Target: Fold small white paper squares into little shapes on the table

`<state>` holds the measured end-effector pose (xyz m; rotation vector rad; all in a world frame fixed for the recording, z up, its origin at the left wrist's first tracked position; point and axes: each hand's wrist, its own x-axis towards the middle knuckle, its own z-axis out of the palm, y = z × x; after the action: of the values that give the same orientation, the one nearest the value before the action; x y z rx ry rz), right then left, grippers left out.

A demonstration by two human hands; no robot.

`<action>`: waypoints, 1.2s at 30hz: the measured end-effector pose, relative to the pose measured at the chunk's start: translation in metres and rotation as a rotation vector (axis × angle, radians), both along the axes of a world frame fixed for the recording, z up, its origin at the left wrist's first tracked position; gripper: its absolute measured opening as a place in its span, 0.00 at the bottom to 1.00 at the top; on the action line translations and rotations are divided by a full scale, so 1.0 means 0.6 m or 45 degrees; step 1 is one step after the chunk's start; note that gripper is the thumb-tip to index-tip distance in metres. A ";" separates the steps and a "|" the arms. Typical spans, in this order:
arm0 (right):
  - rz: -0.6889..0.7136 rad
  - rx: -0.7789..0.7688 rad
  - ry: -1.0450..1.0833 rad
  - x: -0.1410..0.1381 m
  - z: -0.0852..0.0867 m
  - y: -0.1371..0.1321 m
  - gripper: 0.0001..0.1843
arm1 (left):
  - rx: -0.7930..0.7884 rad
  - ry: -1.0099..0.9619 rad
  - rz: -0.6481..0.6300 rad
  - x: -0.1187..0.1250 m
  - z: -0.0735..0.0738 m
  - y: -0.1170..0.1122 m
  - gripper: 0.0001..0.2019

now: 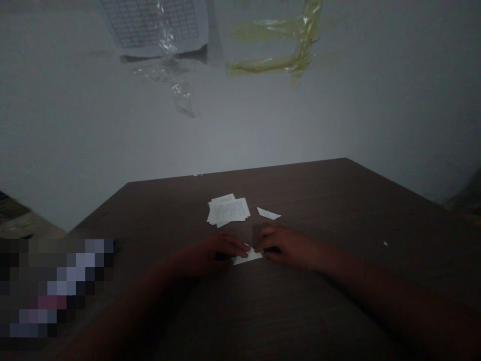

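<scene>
A small white piece of paper (248, 257) lies on the dark brown table (338, 210) near the middle. My left hand (220, 251) rests on its left end with the fingers pressed together on it. My right hand (287, 245) presses on its right end, fingers curled down. Just beyond the hands sits a small stack of printed paper slips (228, 210). To the right of the stack lies a single folded white paper scrap (268, 214).
A pale wall (263, 130) stands behind the table, with a gridded sheet (150, 22) and yellowish tape (285, 45) stuck on it. A tiny white fleck (385, 243) lies at the right. A blurred patch (52, 291) covers the table's left corner.
</scene>
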<state>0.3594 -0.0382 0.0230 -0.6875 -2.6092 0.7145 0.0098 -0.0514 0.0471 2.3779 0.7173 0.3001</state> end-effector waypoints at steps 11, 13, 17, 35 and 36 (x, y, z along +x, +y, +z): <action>-0.028 -0.037 0.063 -0.004 -0.016 0.008 0.13 | -0.029 -0.019 0.036 -0.002 -0.004 -0.002 0.23; -0.042 -0.034 0.055 -0.005 -0.015 0.007 0.13 | -0.029 -0.027 0.032 0.000 -0.005 0.000 0.21; -0.061 -0.018 0.050 -0.009 -0.018 0.008 0.12 | 0.006 -0.051 0.024 0.008 -0.010 0.003 0.17; -0.166 0.118 -0.028 -0.029 -0.010 -0.011 0.09 | 0.161 -0.210 0.004 0.030 -0.056 0.026 0.16; -0.171 0.121 -0.031 -0.030 -0.009 -0.011 0.10 | 0.161 -0.217 -0.003 0.030 -0.057 0.025 0.17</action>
<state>0.3412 -0.0449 0.0174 -0.8382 -2.5707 0.5414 0.0278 -0.0364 0.0128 2.4351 0.6325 0.5546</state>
